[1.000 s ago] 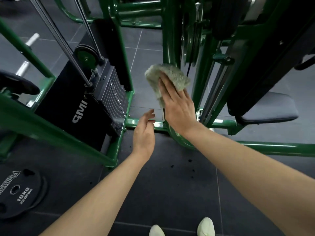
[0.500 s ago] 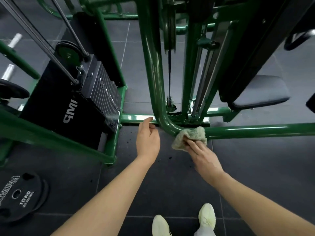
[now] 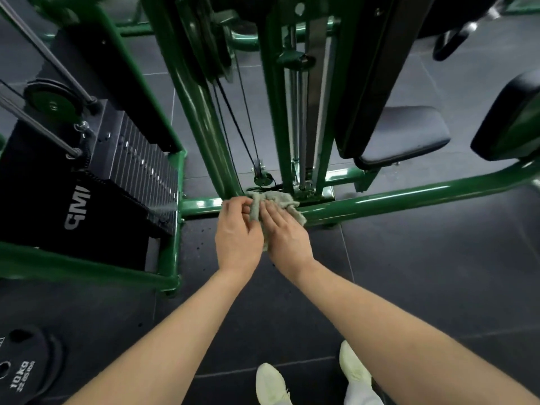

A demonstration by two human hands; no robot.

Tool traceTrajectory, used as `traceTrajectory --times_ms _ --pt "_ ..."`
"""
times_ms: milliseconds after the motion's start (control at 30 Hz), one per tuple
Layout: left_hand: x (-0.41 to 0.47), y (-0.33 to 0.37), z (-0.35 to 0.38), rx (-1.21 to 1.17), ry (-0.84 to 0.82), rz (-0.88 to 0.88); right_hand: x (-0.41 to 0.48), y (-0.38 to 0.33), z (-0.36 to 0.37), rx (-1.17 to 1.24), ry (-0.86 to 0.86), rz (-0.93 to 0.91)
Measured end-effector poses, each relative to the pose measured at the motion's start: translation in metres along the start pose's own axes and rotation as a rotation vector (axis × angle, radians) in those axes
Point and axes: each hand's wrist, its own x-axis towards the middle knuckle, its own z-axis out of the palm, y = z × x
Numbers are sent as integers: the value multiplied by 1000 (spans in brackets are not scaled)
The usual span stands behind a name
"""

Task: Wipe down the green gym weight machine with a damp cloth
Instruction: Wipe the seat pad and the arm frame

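The green weight machine fills the view, with a curved upright post (image 3: 190, 92) running down into a low horizontal base bar (image 3: 409, 198). A crumpled grey-green cloth (image 3: 285, 201) sits at the bend where post meets bar. My left hand (image 3: 238, 235) pinches the cloth's left edge with curled fingers. My right hand (image 3: 287, 238) holds the cloth from the right, its fingers lying over the fabric. Both hands are close together, low near the floor. Part of the cloth is hidden between the hands.
A black weight stack (image 3: 137, 165) marked with white letters stands left, inside green frame rails (image 3: 87, 270). A black seat pad (image 3: 406, 135) is at right. Cables (image 3: 233, 121) run down to a small pulley. A 10 kg plate (image 3: 27, 366) lies bottom left on dark floor tiles.
My right hand slid the cloth down the post to the base bend. My left hand moved in from beside the bar and took hold of the cloth's left edge.
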Motion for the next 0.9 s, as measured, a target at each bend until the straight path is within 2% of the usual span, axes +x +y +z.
traceTrajectory --times_ms 67,133,233,333,400,500,600,700,800,900 --pt "3 2 13 98 -41 113 -7 34 -9 -60 -32 -88" --pt "5 6 28 205 -163 207 -16 74 -29 -130 -77 -113" --pt "2 14 52 374 -397 242 -28 139 -66 -214 -39 -14" --pt "-1 15 69 548 -472 272 -42 191 -91 -254 78 122" --pt "1 17 72 581 -471 258 -44 196 -88 -243 139 219" --pt "4 28 78 635 -503 222 -38 164 -71 -218 176 325" --pt "5 41 84 691 -540 159 -31 126 -58 -165 94 184" --pt "5 54 92 737 -541 96 -29 124 -57 -113 37 9" --pt "-1 67 104 759 -531 73 -35 162 -76 -153 -38 -118" --pt "-14 84 127 744 -552 161 -51 225 -109 -191 -8 -117"
